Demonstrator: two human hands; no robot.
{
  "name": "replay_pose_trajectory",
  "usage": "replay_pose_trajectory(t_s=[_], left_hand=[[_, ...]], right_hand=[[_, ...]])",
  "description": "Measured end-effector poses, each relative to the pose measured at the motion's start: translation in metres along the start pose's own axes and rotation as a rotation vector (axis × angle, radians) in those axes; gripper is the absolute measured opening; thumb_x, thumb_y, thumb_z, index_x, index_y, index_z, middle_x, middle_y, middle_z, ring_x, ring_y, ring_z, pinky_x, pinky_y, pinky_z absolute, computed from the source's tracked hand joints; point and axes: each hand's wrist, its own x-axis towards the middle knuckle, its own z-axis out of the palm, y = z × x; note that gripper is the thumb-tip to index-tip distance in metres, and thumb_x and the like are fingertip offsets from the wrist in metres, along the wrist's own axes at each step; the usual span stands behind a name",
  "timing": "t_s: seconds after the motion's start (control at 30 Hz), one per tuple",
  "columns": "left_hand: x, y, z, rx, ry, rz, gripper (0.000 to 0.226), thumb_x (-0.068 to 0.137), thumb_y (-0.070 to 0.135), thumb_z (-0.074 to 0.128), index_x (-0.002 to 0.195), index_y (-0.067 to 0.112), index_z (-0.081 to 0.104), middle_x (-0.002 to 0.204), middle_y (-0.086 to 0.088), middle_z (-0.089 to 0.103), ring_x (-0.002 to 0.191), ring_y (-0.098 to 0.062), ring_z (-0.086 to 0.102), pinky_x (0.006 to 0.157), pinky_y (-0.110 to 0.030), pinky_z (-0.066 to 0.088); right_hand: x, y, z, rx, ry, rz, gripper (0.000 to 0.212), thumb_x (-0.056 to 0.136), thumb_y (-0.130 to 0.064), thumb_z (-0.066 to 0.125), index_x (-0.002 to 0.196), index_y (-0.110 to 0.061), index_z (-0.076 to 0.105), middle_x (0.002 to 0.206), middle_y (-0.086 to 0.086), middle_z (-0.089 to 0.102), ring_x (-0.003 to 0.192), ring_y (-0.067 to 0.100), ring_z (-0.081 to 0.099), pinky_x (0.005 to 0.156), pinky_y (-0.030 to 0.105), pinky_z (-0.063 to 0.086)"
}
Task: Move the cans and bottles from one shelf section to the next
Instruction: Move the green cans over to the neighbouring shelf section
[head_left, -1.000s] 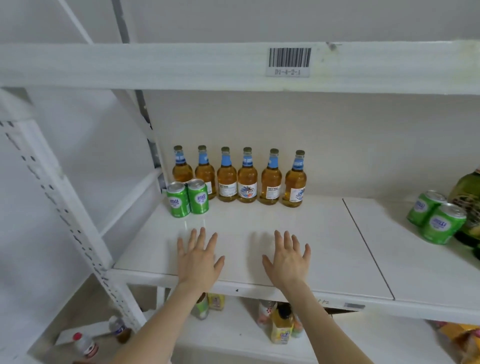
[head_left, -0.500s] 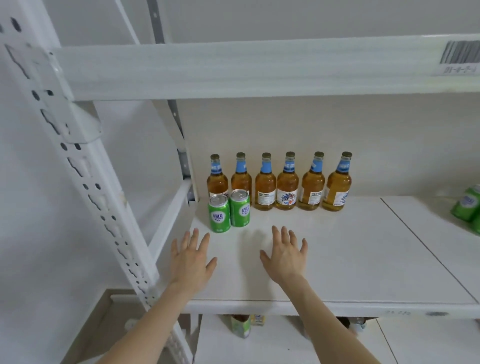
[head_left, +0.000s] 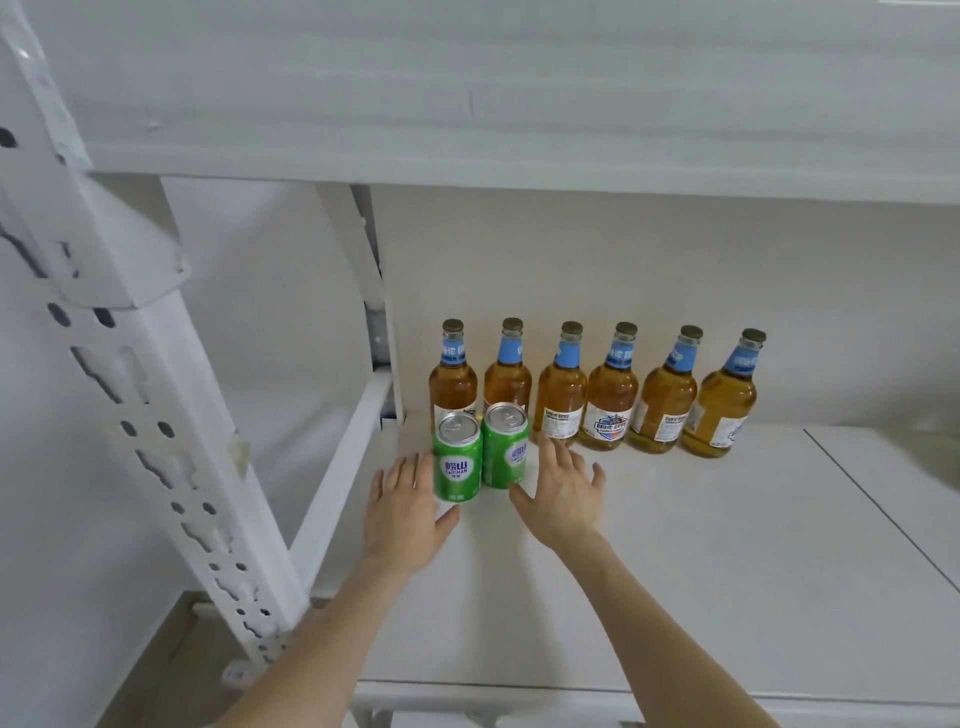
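Observation:
Two green cans stand side by side on the white shelf (head_left: 675, 571): the left can (head_left: 457, 460) and the right can (head_left: 505, 447). Behind them several amber bottles (head_left: 610, 397) with blue neck labels line the back wall. My left hand (head_left: 402, 512) is spread just left of the left can, fingers straight, holding nothing. My right hand (head_left: 561, 493) is spread just right of the right can, its thumb near the can's base. Whether either hand touches a can is unclear.
A white perforated upright post (head_left: 156, 415) rises at the left, with a side rail (head_left: 343, 467) running back to the rear post. The upper shelf beam (head_left: 519, 171) hangs overhead. A seam (head_left: 878, 514) splits the shelf board at the right.
Both hands have moved forward from the shelf's front area to either side of the two green cans. The view has shifted closer and to the left.

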Motion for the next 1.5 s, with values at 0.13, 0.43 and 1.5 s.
replay_pose_trajectory(t_s=[0.13,0.43,1.5], left_hand=[[0.020,0.000,0.014,-0.182,0.017,-0.029,0.078,0.084,0.052,0.066,0.143,0.008,0.041,0.140,-0.009,0.054,0.129,-0.028,0.050,0.114,-0.045,0.030],[0.048,-0.007,0.032,-0.871,-0.095,-0.282,0.062,0.060,0.030,0.092,0.108,0.040,0.055,0.095,0.030,0.065,0.085,0.018,0.062,0.065,-0.004,0.047],[-0.088,0.005,-0.030,-1.207,-0.233,-0.433,0.079,0.029,0.039,0.093,0.101,0.034,0.061,0.095,0.007,0.075,0.090,-0.011,0.071,0.070,-0.027,0.055]], right_hand=[[0.025,-0.001,0.009,0.143,-0.024,-0.007,0.076,0.088,-0.055,0.056,0.150,-0.022,0.024,0.149,0.000,0.046,0.135,0.025,0.043,0.113,0.051,0.030],[0.063,0.001,0.017,0.810,-0.179,-0.013,0.062,0.079,-0.026,0.082,0.130,-0.025,0.047,0.114,-0.015,0.060,0.100,0.004,0.057,0.076,0.011,0.044],[-0.105,0.022,-0.021,1.248,-0.095,0.356,0.035,0.077,-0.019,0.083,0.107,-0.021,0.065,0.106,0.001,0.070,0.101,0.020,0.064,0.085,0.039,0.054]])
